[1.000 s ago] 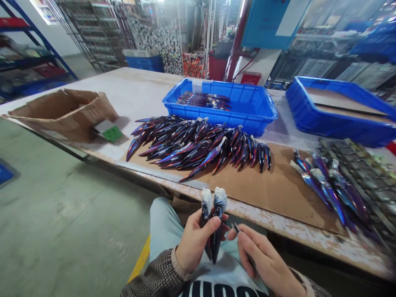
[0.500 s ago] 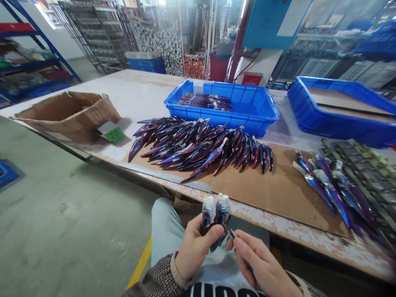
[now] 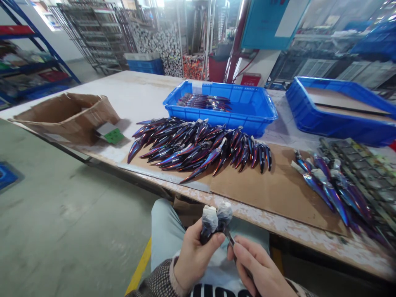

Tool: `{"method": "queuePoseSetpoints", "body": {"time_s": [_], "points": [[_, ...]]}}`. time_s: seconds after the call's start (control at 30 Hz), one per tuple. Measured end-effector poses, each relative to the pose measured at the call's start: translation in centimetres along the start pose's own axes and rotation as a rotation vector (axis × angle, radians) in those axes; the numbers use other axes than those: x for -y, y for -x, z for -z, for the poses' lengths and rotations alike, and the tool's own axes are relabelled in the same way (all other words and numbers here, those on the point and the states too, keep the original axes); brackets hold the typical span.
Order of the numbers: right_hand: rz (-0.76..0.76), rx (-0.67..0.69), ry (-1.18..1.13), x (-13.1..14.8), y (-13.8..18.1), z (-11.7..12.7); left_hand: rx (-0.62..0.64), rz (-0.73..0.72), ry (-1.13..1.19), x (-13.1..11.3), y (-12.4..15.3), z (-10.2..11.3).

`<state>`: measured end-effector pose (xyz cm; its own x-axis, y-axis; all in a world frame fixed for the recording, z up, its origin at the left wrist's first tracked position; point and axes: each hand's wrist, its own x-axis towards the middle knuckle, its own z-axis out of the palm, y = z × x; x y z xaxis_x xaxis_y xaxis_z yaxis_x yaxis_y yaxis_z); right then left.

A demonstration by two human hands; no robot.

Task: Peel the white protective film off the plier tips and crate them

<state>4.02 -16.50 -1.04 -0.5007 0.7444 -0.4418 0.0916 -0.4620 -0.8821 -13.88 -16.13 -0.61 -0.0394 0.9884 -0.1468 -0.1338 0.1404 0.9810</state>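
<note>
My left hand [image 3: 198, 251] is closed round two dark, glossy tapered pieces [image 3: 205, 236], their whitish wrapped ends [image 3: 209, 218] pointing up and away from me, side by side. My right hand [image 3: 255, 262] grips a slim metal hand tool [image 3: 229, 236]. The tool's tip touches or nearly touches the right-hand piece, just below its white end; its exact kind cannot be made out. Both hands are over my lap, in front of the table edge. On the table beyond lies a heap of similar purple-black curved pieces [image 3: 185, 144].
Several more pieces with whitish ends [image 3: 328, 185] lie on cardboard [image 3: 287, 198] at the right, beside a metal rack [image 3: 365, 177]. A blue crate [image 3: 247, 119] holds similar pieces. Another blue crate [image 3: 324, 119] stands to its right. At the left is a cardboard box [image 3: 71, 123].
The white ends of the held pieces have tipped towards me and sit slightly lower. The tool's tip has come in from beside the right-hand piece to just below its white end.
</note>
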Motion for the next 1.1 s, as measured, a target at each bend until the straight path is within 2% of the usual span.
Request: {"method": "queuePoseSetpoints", "body": {"time_s": [0.17,0.37,0.43,0.67,0.83,0.97,1.03,1.1], "points": [[-0.008,-0.066,0.012,-0.7,0.6,-0.5,0.02,-0.045,-0.073,0.5,0.7,0.4],[0.071,-0.197,0.089,0.1,1.1,-0.3,0.13,-0.016,-0.087,0.4,1.5,1.0],[0.087,-0.161,0.151,1.1,1.1,0.3,0.165,-0.037,-0.126,0.0,1.7,1.3],[0.103,0.108,0.506,5.8,0.9,3.6,0.3,-0.079,-0.335,-2.0,1.4,2.8],[0.16,0.133,0.702,6.9,1.0,4.4,0.397,-0.058,-0.38,-3.0,1.0,3.4],[0.23,0.049,0.748,6.6,2.0,5.6,0.555,-0.102,-0.492,-3.9,0.4,4.4],[0.249,-0.118,0.61,6.4,2.9,7.3,0.569,-0.132,-0.603,-3.8,-0.2,5.4],[0.26,-0.391,0.426,6.1,3.9,9.4,0.5,-0.1,-0.652,-3.4,-1.0,6.2]]}}
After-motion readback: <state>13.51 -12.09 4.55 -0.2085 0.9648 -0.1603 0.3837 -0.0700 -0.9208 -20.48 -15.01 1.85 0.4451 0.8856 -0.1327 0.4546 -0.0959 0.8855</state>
